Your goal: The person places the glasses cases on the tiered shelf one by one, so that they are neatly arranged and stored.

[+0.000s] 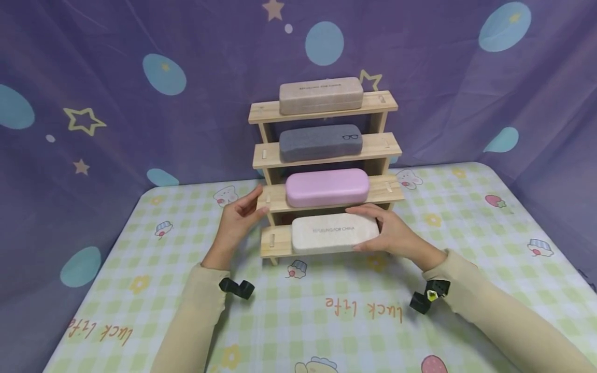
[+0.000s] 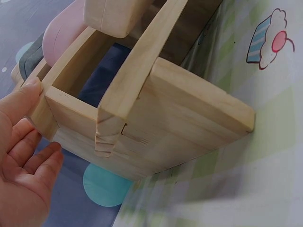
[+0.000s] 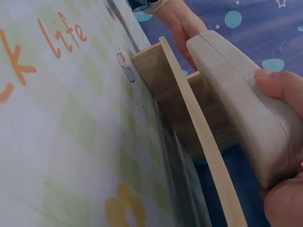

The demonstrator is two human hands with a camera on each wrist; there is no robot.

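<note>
A white glasses case [image 1: 336, 233] with lettering on its lid is held at its right end by my right hand [image 1: 392, 233], thumb at the front and fingers at the back. In the right wrist view a gap shows between the case [image 3: 246, 109] and the bottom shelf [image 3: 203, 127]. My left hand [image 1: 236, 217] grips the left end of the second-lowest shelf of a four-step wooden stand [image 1: 276, 241]. In the left wrist view its thumb lies on that shelf's end [image 2: 42, 116], with the other fingers below.
Higher steps carry a pink case [image 1: 327, 187], a blue-grey case [image 1: 321, 142] with a glasses print and a beige case [image 1: 322, 96] on top. Green checked cloth [image 1: 186, 311] covers the table. A purple patterned curtain [image 1: 224, 62] hangs behind the stand.
</note>
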